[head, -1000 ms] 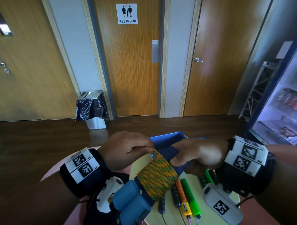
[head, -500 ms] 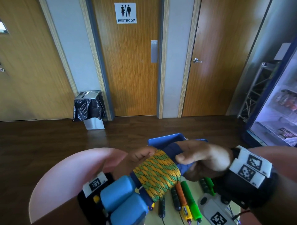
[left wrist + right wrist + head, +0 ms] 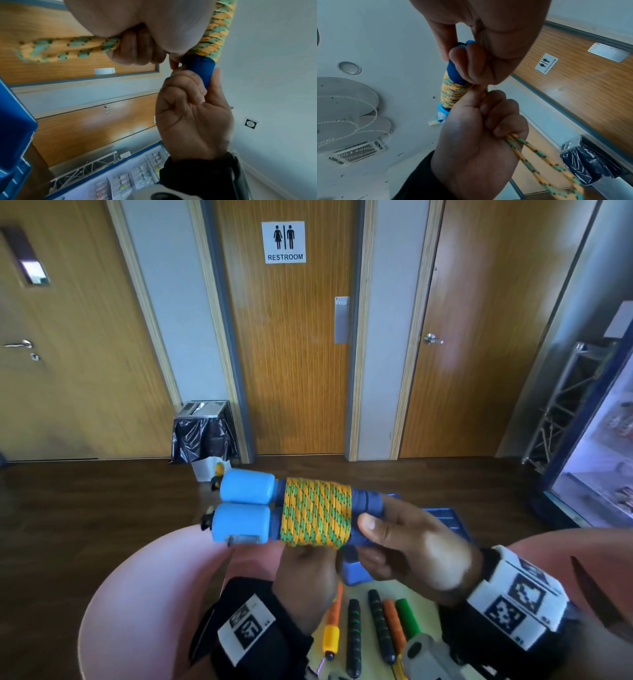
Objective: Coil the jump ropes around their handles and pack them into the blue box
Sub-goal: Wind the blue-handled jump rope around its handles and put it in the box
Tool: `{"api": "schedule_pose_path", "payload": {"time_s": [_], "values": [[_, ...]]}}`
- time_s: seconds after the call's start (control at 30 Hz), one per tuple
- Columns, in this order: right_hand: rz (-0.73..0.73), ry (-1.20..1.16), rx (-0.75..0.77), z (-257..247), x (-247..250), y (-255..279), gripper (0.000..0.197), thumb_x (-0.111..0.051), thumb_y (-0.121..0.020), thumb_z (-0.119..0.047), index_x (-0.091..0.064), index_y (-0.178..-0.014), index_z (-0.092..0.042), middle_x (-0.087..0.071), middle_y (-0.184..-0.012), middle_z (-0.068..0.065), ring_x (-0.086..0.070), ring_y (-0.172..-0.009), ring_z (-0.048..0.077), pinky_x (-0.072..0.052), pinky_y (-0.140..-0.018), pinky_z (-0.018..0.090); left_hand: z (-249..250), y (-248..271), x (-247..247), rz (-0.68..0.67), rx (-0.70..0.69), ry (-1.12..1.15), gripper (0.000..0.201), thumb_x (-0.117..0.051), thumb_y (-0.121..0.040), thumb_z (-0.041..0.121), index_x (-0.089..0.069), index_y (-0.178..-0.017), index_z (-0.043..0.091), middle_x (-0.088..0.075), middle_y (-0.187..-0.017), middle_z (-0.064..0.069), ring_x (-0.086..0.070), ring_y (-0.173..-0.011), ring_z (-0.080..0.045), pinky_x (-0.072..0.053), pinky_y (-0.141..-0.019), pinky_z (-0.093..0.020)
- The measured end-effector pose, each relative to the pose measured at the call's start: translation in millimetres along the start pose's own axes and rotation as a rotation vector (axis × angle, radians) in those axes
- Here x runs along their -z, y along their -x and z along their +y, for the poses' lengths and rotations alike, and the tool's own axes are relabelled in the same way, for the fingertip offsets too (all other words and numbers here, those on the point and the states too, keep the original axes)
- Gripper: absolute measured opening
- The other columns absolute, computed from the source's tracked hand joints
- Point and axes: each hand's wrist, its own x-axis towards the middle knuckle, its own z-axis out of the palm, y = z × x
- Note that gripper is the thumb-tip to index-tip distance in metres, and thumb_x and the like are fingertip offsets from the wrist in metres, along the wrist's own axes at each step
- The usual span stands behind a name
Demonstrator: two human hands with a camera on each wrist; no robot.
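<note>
A jump rope with two blue handles (image 3: 245, 508) held side by side is raised above the table, its orange-and-green rope coil (image 3: 317, 511) wound tight round both. My right hand (image 3: 404, 542) grips the dark blue handle ends (image 3: 200, 67). Under the coil, my left hand (image 3: 305, 573) is a fist round a loose loop of the same rope (image 3: 539, 162), which trails out of it (image 3: 65, 47). The blue box (image 3: 445, 517) stands behind and below my right hand, mostly hidden by it.
Several other jump-rope handles lie on the pale table below my hands: orange (image 3: 334, 618), black (image 3: 352, 635), green (image 3: 407, 618). A pink rounded edge (image 3: 137, 594) curves at the left. A lined bin (image 3: 203, 436) stands by the wall, a glass-front fridge (image 3: 599, 457) at right.
The bundle rose and swung from pointing down-left to lying level. My left hand left the top of the coil and now sits beneath it, holding the loose loop.
</note>
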Motion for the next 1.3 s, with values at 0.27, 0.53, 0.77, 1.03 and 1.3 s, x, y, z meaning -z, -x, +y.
{"api": "schedule_pose_path", "payload": {"time_s": [0.27, 0.53, 0.77, 1.03, 1.3], "values": [[0.401, 0.167, -0.042, 17.9, 8.3, 3.8, 0.013, -0.058, -0.099, -0.023, -0.057, -0.091, -0.012, -0.04, -0.054, 0.007, -0.034, -0.045, 0.017, -0.031, -0.045, 0.025, -11.4, 6.3, -16.2, 0.011, -0.173, -0.027, 0.035, -0.046, -0.088, 0.035, -0.062, -0.069, 0.009, -0.063, -0.069, -0.011, -0.06, -0.069, -0.017, -0.048, -0.071, -0.028], [0.685, 0.69, -0.091, 35.6, 66.9, 23.5, 0.024, -0.067, -0.09, -0.038, -0.057, -0.096, -0.017, -0.058, -0.07, -0.002, -0.054, -0.06, 0.012, -0.042, -0.057, 0.03, -3.5, 10.6, -47.5, -0.315, -0.044, -0.076, 0.033, -0.046, -0.098, 0.027, -0.061, -0.07, 0.017, -0.059, -0.06, 0.001, -0.049, -0.057, -0.015, -0.039, -0.058, -0.021], [0.497, 1.083, -0.177, 15.0, 119.7, 75.5, 0.029, -0.064, -0.089, -0.044, -0.05, -0.097, -0.021, -0.062, -0.086, -0.005, -0.062, -0.08, 0.014, -0.05, -0.07, 0.036, 2.8, -19.2, -96.8, -0.347, -0.065, -0.439, 0.023, -0.051, -0.084, 0.039, -0.056, -0.063, 0.03, -0.04, -0.055, 0.009, -0.038, -0.054, -0.009, -0.029, -0.056, -0.03], [0.263, 1.096, -0.349, -17.8, 191.4, 127.1, 0.019, -0.062, -0.086, -0.044, -0.053, -0.09, -0.027, -0.062, -0.085, -0.009, -0.059, -0.078, 0.006, -0.044, -0.065, 0.026, 26.1, -33.4, -172.4, -0.358, -0.539, -0.975, 0.015, -0.056, -0.093, 0.05, -0.054, -0.092, 0.036, -0.058, -0.064, 0.009, -0.054, -0.059, -0.001, -0.038, -0.054, -0.022], [0.087, 0.935, -0.413, -47.5, 245.3, 154.2, 0.038, -0.063, -0.067, -0.048, -0.058, -0.075, -0.011, -0.052, -0.074, 0.007, -0.048, -0.069, 0.019, -0.042, -0.07, 0.045, 14.4, -41.3, -233.5, -0.3, -0.731, -0.809, 0.025, -0.053, -0.098, 0.044, -0.057, -0.085, 0.024, -0.059, -0.107, 0.005, -0.057, -0.105, -0.008, -0.045, -0.085, -0.026]]}}
